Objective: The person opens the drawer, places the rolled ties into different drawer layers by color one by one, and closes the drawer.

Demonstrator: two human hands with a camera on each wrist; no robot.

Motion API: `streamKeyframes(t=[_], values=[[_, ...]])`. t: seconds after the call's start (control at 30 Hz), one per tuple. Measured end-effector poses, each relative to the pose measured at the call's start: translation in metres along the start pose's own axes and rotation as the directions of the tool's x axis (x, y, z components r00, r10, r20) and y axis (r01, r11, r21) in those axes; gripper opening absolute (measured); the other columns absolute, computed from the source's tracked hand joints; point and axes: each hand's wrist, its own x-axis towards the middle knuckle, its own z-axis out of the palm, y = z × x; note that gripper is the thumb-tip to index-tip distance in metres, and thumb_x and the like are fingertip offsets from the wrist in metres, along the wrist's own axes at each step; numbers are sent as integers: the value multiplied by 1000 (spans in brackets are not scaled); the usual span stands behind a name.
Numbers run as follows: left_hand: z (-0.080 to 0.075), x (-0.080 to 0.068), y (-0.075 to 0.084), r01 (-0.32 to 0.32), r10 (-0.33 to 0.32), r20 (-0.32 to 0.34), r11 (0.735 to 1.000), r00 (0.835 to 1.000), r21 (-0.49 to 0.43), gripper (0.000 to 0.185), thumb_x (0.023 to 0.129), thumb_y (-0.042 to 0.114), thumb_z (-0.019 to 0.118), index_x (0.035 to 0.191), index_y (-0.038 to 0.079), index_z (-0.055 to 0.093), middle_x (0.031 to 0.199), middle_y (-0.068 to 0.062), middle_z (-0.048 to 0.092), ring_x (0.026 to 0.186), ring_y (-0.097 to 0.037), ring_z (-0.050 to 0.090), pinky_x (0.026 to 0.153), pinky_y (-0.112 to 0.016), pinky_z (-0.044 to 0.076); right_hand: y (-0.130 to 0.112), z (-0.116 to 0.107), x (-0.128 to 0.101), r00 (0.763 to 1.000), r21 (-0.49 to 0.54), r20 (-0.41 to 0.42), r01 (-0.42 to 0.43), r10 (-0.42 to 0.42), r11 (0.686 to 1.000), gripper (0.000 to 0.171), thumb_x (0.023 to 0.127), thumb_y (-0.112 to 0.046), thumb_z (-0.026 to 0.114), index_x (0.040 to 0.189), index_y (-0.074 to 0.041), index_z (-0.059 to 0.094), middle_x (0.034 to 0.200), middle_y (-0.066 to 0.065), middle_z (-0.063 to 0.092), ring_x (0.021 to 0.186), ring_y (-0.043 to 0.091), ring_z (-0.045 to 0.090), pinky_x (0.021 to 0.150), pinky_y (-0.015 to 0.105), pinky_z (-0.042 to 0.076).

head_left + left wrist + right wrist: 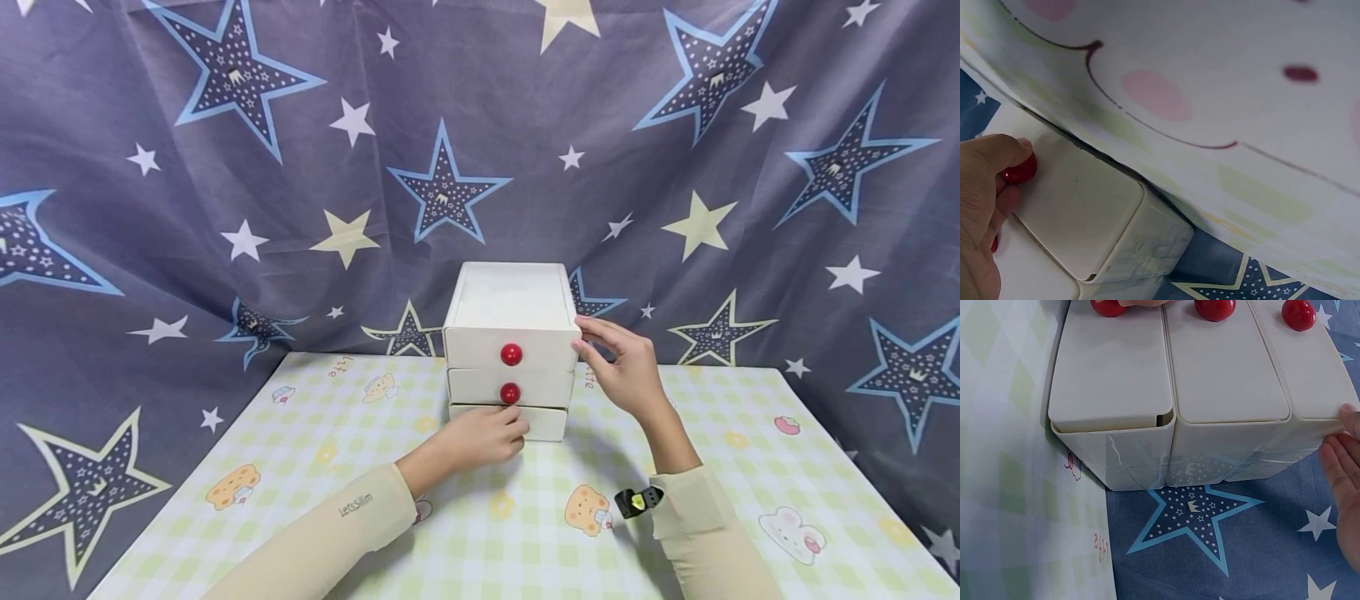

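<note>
A white three-drawer box (513,293) stands on the table, with a round red knob on each drawer front. My left hand (483,435) is at the lowest drawer (547,424), pinching its red knob (1021,172) between thumb and fingers. That drawer's front sits slightly proud, and a narrow gap shows along its side edge in the right wrist view. My right hand (626,367) touches the box's upper right corner, thumb at the front edge and nearly straight fingers along the side. The middle knob (510,393) and top knob (512,355) are untouched.
A checked, cartoon-printed cloth (300,433) covers the table. Directly behind the box hangs a dark curtain (300,192) with stars. A black strap with a yellow patch (639,501) is at the right sleeve's cuff.
</note>
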Motion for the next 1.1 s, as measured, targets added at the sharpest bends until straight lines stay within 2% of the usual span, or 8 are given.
streamKeyframes(t=[0.27,0.43,0.53,0.57,0.7,0.8,0.97,1.1], values=[[4,0,1,13,-12,21,1000,1000,-18,11,96,18,67,93,25,75,98,5,57,93,-15,53,69,-19,49,0,1,-1,1000,7,8,-1,1,1000,35,91,-2,76,126,-1,72,127,13,71,103,27,73,94,19,57],[5,-1,0,15,-15,9,1000,1000,-15,11,96,17,68,93,24,75,97,6,57,91,-15,53,69,-18,49,1,2,0,1000,20,2,8,-9,1000,36,90,0,76,126,-2,72,126,12,71,102,27,74,91,34,61],[4,-1,-1,15,-15,7,1000,1000,-6,11,96,17,67,92,25,75,96,6,57,90,-14,52,67,-18,48,-3,3,1,1000,28,-9,10,-9,1000,35,89,3,76,124,0,72,124,15,71,101,28,74,89,39,61],[4,-1,-1,15,-15,6,1000,1000,-3,12,96,18,67,91,25,74,95,7,57,89,-14,52,66,-18,47,-9,2,2,1000,27,-14,9,-9,1000,35,88,5,76,122,3,72,123,17,71,100,30,74,89,39,61],[5,0,-1,10,-10,1,1000,1000,1,13,96,19,65,90,26,74,95,7,57,89,-14,52,64,-18,46,-10,1,1,1000,20,-8,-8,8,1000,34,89,4,76,123,3,72,124,17,71,101,30,74,92,25,59],[6,1,-2,10,-10,0,1000,1000,-1,12,96,20,65,91,26,74,95,7,57,90,-14,52,65,-18,47,-2,0,0,1000,14,5,-15,15,1000,35,90,-1,77,125,-1,72,126,13,71,103,26,73,94,16,55],[5,3,-1,24,-24,16,1000,1000,-14,10,95,19,67,90,25,74,96,6,57,92,-14,53,66,-18,47,-1,-2,1,1000,-2,14,-9,9,1000,36,90,-2,77,126,0,72,126,13,71,103,26,73,94,18,56],[2,6,1,50,-47,47,996,998,-69,9,94,19,69,91,24,75,98,6,59,93,-14,53,69,-18,49,3,-3,-1,1000,-24,8,13,-13,1000,35,90,-2,78,125,-1,72,124,14,71,101,27,74,94,16,56]])
